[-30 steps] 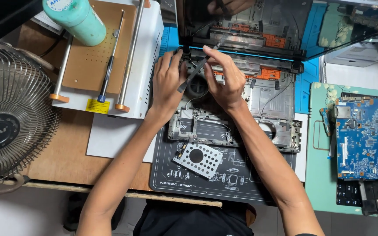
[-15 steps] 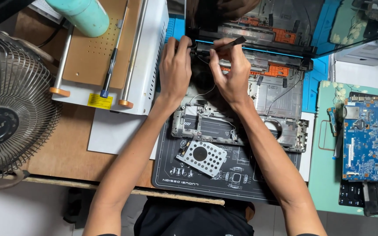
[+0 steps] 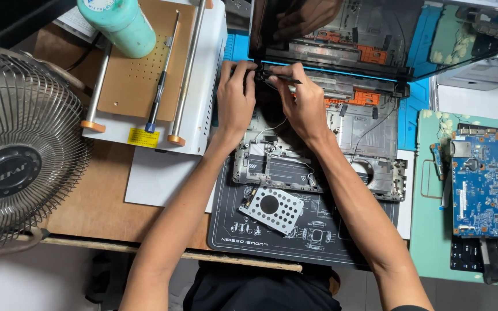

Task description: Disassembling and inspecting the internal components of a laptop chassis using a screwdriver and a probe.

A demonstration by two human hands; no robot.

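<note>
**Stripped laptop on the bench, both hands up at the hinge**

Head camera, the only view: the laptop shell [image 3: 318, 155] lies open on a dark work mat [image 3: 295, 242], and it looks well gutted already. The blue circuit board [image 3: 488, 184] sits out on a green mat [image 3: 433, 230] to the right, well apart from the shell, and a perforated metal drive bracket [image 3: 271, 208] lies loose on the dark mat just below it. The screen [image 3: 341, 29] looks to be on yet, standing up at the back, so I'd say the hinge end is what's left.

Left hand [image 3: 236, 98] rests at the rear edge, fingers curled down onto the shell; can't tell if it grips anything. Right hand [image 3: 304, 101] sits just beside it, fingers pinched shut on a thin dark tool [image 3: 286, 78] pointed at the hinge line.

No real containers. The shell's bays look mostly bare, just some thin wires. On the worktop [image 3: 96, 196] to the left: a fan [image 3: 18, 155], a white heating plate [image 3: 157, 75] with a teal bottle [image 3: 119, 23] on it.
</note>
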